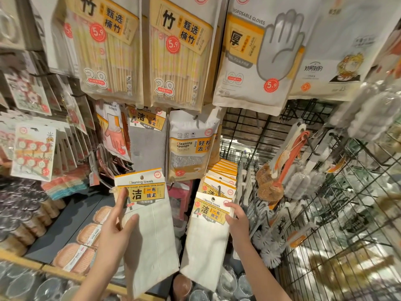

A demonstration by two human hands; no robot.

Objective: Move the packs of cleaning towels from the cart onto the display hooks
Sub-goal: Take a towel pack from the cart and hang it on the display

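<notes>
Pinched between thumb and fingers of the left hand (118,227), a pack of cleaning towels (145,220) is held up free of any hook, its punched hole at twelve o'clock on the header card. At three o'clock from it, the right hand (237,220) grips the edge of the front pack (209,222) in a row of the same towels already hanging on a display hook (219,189), just below the cleaning sponge pack (191,146). No cart is in view. The step in hand looks like hanging: one pack carried, the row steadied. Next, I judge, the held pack must travel toward three o'clock and its hole must be lined up with the hook tip, then slid on in front of the others.
</notes>
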